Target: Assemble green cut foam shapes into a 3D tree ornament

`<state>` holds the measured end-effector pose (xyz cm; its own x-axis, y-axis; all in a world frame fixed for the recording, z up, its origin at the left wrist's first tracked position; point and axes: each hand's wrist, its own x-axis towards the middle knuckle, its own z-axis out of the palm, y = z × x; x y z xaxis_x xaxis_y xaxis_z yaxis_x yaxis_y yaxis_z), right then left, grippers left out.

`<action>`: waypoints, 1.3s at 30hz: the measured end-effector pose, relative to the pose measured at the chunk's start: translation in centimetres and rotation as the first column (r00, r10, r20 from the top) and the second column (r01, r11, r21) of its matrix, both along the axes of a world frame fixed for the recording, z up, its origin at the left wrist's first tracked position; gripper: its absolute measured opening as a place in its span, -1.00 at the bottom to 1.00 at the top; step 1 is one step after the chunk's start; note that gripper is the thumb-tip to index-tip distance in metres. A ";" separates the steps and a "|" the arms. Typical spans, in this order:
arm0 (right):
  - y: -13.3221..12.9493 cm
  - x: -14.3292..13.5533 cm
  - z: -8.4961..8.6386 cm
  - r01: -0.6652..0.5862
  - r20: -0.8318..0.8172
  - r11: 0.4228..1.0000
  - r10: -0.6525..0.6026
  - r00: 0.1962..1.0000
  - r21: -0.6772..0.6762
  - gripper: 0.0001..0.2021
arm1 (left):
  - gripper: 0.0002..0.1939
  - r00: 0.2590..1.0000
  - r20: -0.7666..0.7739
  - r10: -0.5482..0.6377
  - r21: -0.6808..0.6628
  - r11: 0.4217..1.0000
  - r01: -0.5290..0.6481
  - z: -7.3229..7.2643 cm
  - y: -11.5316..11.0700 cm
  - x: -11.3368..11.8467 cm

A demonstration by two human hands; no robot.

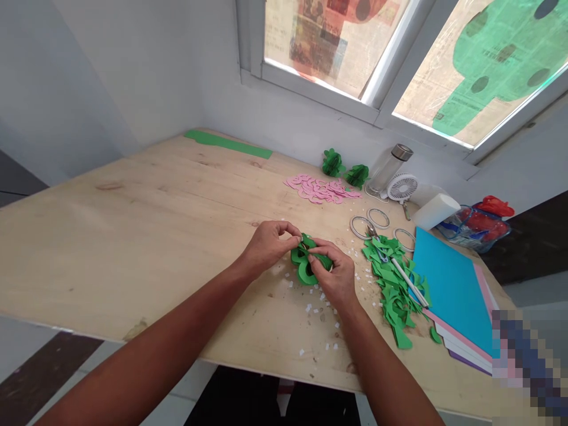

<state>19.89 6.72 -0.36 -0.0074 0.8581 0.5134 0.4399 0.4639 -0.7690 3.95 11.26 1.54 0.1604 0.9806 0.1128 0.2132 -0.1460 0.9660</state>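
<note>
The left hand (273,245) and the right hand (335,275) are both clamped, thumb against fingers, on a green paper shape (306,273). They hold it between them over the wooden surface (177,225), roughly midway between the near edge and the far edge. The shape has rounded lobes and a dark inside; the fingers hide part of it. Small white paper bits (315,309) lie scattered beneath and beside it, spreading toward the near edge.

A pile of green scraps (396,310) lies to the right of the right hand, with a metal-tipped tool (373,232) and a white rod (410,283) on it. Three rings (378,218) lie close by. Along the right edge, coloured sheets are stacked, a blue sheet (452,284) on top.

Near the far edge, pink cut-outs (323,189) lie in a heap before two green folded pieces (357,176). Farther right stand a clear bottle (387,168) and a white fan (402,187); then come a white cylinder (437,211) and a clear bag (477,228) with red contents, toward the far right corner. A green strip (228,144) runs along the far edge from the far left corner.

Printed sheets (419,100) cover the window panes; their lines of print are too small and blurred to read.
</note>
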 end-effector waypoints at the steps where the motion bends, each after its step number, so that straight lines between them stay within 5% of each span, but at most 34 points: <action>1: 0.0 0.0 0.0 0.004 -0.002 1.000 -0.004 1.000 0.004 -0.88 | -0.82 0.999 0.032 -0.005 -0.019 1.000 0.006 0.0 0.0 0.0; 10: -0.1 -0.2 0.3 0.024 -0.018 1.000 -0.023 1.000 0.013 -0.88 | -0.84 0.987 0.140 0.074 -0.053 0.996 -0.068 0.8 0.1 -0.3; 21: -0.1 0.2 0.2 0.058 -0.047 0.995 -0.054 0.997 0.076 -0.87 | -0.82 0.992 0.128 0.020 -0.057 0.998 -0.013 0.9 0.1 -0.2; 30: -0.4 0.2 0.7 0.061 -0.083 0.995 -0.054 0.995 0.084 -0.88 | -0.66 0.927 0.257 -0.275 -0.006 0.958 0.286 1.0 -0.1 -0.6; 39: -0.5 0.2 0.6 0.086 -0.131 0.994 -0.077 0.988 0.066 -0.89 | -0.78 0.970 0.134 -0.203 0.125 0.974 0.187 0.6 0.0 -0.5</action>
<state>20.12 6.25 0.22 0.1307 0.8145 0.5652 0.3785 0.4860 -0.7878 3.46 11.25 2.15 0.3213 0.9120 0.2548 0.0286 -0.2783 0.9601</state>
